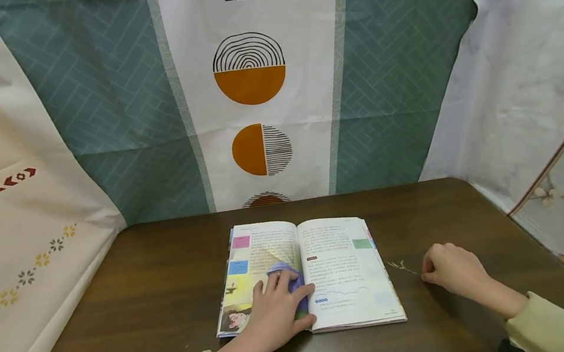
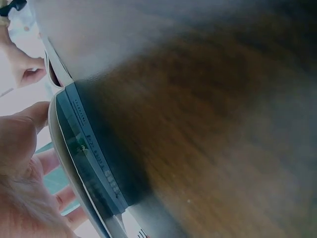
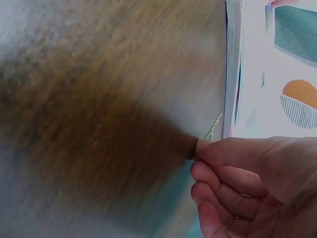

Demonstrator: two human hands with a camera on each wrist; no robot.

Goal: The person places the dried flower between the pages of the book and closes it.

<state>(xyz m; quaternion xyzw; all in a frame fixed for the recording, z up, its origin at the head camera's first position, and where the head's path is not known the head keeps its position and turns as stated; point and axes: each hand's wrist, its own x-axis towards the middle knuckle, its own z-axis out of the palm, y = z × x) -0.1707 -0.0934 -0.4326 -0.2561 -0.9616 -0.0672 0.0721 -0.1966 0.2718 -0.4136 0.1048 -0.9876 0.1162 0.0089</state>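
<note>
An open book (image 1: 340,251) with printed pages lies on the brown table. My left hand (image 1: 273,314) rests across its left page near the middle fold, fingers spread and partly covering a purple picture. The left wrist view shows the same hand (image 2: 25,158) at the book's near edge, with the dark blue cover spine (image 2: 94,148) facing the camera. To the right of the book, my right hand (image 1: 455,269) pinches the stem end of a thin, pale green plant sprig (image 1: 401,267). Thumb and forefinger meet at the stem in the right wrist view, with the sprig's tip (image 3: 217,121) pointing toward the book.
The wooden table (image 1: 157,287) extends on both sides of the book. A patterned cloth (image 1: 263,113) hangs behind its far edge, with a cream cloth (image 1: 17,234) at the left and a pale floral cloth (image 1: 535,107) at the right.
</note>
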